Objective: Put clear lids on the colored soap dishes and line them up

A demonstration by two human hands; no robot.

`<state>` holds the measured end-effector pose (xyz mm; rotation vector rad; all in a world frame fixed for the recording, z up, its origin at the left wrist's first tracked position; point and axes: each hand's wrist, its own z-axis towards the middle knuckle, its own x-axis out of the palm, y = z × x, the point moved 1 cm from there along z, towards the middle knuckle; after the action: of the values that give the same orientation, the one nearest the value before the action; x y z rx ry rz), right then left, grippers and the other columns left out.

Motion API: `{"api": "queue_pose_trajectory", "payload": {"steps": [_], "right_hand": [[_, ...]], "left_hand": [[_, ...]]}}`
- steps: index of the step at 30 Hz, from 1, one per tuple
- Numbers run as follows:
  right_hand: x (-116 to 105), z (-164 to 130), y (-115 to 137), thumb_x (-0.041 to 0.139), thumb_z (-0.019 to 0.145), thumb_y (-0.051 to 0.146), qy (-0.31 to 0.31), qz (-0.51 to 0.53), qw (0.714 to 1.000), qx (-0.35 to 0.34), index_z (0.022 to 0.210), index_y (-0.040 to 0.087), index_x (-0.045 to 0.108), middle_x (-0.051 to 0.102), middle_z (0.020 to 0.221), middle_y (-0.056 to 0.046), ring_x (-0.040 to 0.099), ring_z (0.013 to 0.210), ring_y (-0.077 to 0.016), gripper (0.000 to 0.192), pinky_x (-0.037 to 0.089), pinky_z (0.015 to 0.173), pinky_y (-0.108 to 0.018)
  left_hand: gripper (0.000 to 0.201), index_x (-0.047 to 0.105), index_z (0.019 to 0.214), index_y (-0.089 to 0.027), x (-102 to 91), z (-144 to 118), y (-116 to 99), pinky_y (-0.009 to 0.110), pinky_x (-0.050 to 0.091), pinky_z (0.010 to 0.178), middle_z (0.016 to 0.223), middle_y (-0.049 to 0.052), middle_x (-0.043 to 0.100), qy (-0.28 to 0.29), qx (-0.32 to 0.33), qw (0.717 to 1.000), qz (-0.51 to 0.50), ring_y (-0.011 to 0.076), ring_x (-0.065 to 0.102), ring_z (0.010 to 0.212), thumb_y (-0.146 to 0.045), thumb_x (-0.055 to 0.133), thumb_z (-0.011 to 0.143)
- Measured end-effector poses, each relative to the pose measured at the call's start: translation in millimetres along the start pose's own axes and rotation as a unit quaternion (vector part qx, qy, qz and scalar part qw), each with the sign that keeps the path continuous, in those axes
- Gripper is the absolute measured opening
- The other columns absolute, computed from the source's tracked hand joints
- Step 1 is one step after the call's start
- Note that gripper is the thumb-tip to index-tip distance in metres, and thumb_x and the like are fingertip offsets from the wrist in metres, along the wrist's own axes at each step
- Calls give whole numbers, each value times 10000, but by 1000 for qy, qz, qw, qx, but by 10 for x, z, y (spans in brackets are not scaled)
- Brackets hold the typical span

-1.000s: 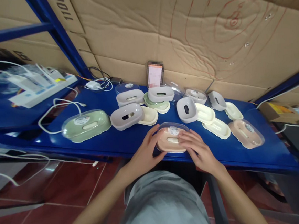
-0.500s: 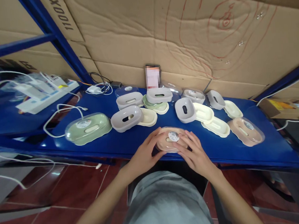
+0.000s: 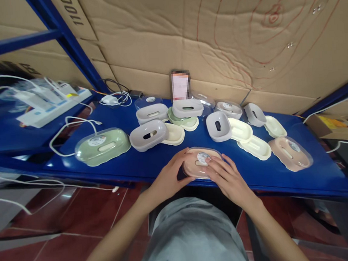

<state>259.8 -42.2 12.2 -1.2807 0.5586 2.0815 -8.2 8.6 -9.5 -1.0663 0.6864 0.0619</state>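
Note:
A pink soap box (image 3: 191, 166) with a clear lid lies at the near edge of the blue table, between my hands. My left hand (image 3: 174, 171) grips its left end, thumb at the near side and fingers at the far side. Over the right end of the lid lies my right hand (image 3: 225, 174), its fingertips touching the round printed label (image 3: 203, 158); its grip underneath is partly hidden. Behind it sit a grey tray (image 3: 149, 136) with a slot and a cream base (image 3: 174, 134).
To the left is a green lidded soap box (image 3: 103, 147); to the right, another pink one (image 3: 290, 153). More grey trays (image 3: 218, 127) and cream bases (image 3: 255, 147) stand behind. A phone (image 3: 180, 85) leans against the cardboard. A power strip (image 3: 54, 109) and white cables lie left.
My right fingers have shifted left across the lid onto the label. My left hand keeps its hold. The whole view has shifted slightly.

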Motion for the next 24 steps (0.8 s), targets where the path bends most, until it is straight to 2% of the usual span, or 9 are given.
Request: {"api": "queue_pose_trajectory", "payload": {"steps": [5, 9, 12, 14, 16, 20, 22, 24], "right_hand": [[-3, 7, 22, 514, 1026, 34, -1, 5, 1000, -2, 1633, 283, 453, 624, 1560, -84, 483, 1547, -257, 659, 286, 1341, -601], [83, -52, 68, 569, 1050, 109, -16, 11, 1000, 20, 1696, 307, 330, 572, 1609, -99, 392, 1603, -293, 716, 317, 1321, -638], [116, -79, 85, 629, 1046, 187, -33, 16, 998, 58, 1704, 338, 307, 504, 1662, -106, 314, 1634, -345, 748, 381, 1273, -674], [117, -69, 76, 657, 1041, 254, -42, 19, 994, 98, 1696, 338, 329, 464, 1688, -113, 297, 1638, -370, 738, 447, 1229, -655], [110, -31, 62, 664, 1039, 295, -53, 6, 989, 135, 1675, 337, 378, 471, 1681, -115, 335, 1617, -378, 699, 503, 1184, -615], [103, 114, 56, 648, 1045, 339, -61, -74, 976, 198, 1597, 333, 512, 539, 1618, -130, 477, 1492, -415, 568, 528, 1093, -617], [118, 195, 53, 617, 1059, 351, -52, -102, 967, 226, 1570, 321, 549, 551, 1600, -144, 512, 1435, -426, 517, 525, 1053, -620], [142, 268, 30, 587, 1071, 352, -51, -118, 961, 246, 1559, 302, 562, 560, 1583, -159, 521, 1410, -427, 491, 521, 1034, -610]], "left_hand": [[680, 485, 1530, -329, -7, -1, -18, 521, 411, 1290, 1674, 91, 483, 5, -9, 1000, -1, 295, 482, 1550, -320, 814, 935], [676, 471, 1531, -326, -2, -8, -31, 525, 412, 1290, 1679, 92, 474, 7, -7, 1000, 7, 294, 468, 1560, -334, 805, 944], [681, 445, 1547, -327, -8, -28, -66, 524, 429, 1280, 1682, 100, 467, 7, 8, 1000, 24, 293, 463, 1563, -356, 789, 960], [645, 429, 1564, -314, -36, -35, -97, 509, 440, 1273, 1698, 114, 442, -6, 28, 998, 48, 291, 445, 1575, -378, 736, 1001], [576, 428, 1579, -288, -86, -16, -106, 506, 443, 1267, 1710, 130, 422, -49, 40, 993, 100, 295, 438, 1578, -374, 648, 1054], [496, 505, 1548, -196, -191, 94, -11, 597, 448, 1223, 1638, 183, 511, -156, 15, 952, 264, 380, 502, 1509, -350, 572, 1082], [451, 566, 1498, -173, -211, 144, 55, 608, 461, 1193, 1555, 188, 596, -162, 5, 938, 307, 395, 553, 1447, -327, 574, 1074], [375, 632, 1425, -181, -212, 159, 84, 582, 469, 1176, 1443, 162, 682, -143, 16, 937, 318, 370, 607, 1367, -285, 565, 1070]]}}
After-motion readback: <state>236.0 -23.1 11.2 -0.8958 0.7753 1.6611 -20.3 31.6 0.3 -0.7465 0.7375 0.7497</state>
